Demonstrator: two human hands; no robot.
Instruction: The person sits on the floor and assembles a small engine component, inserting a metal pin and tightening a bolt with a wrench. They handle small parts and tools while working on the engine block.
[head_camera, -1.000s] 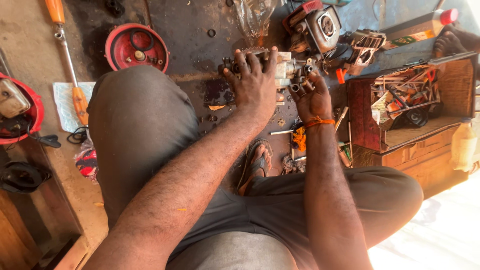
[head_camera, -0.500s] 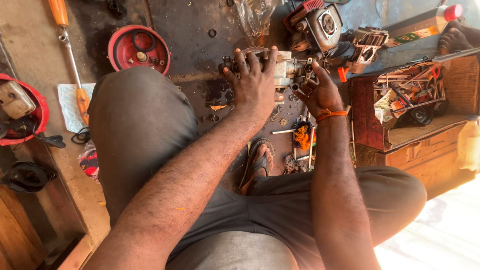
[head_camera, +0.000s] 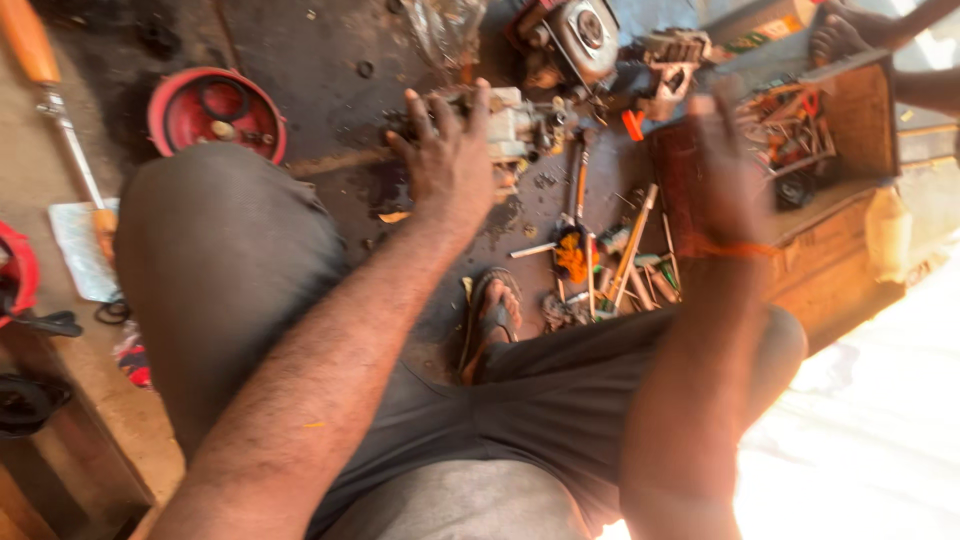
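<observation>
A red wheel (head_camera: 216, 113) lay on the oily floor (head_camera: 320, 60), well apart from a wooden toolbox (head_camera: 830, 170) full of tools. Between them sat a small engine (head_camera: 575, 35). Loose screwdrivers (head_camera: 605, 255) lay scattered beside a sandal (head_camera: 492, 315). A long orange-handled screwdriver (head_camera: 50, 100) lay beside a sheet of paper (head_camera: 80, 245).

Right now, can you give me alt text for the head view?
Seen from above, a seated person's left hand rests on a small greasy engine part on the dark floor, while the blurred right hand is raised over a wooden toolbox. A red wheel and scattered tools lie around.
</observation>
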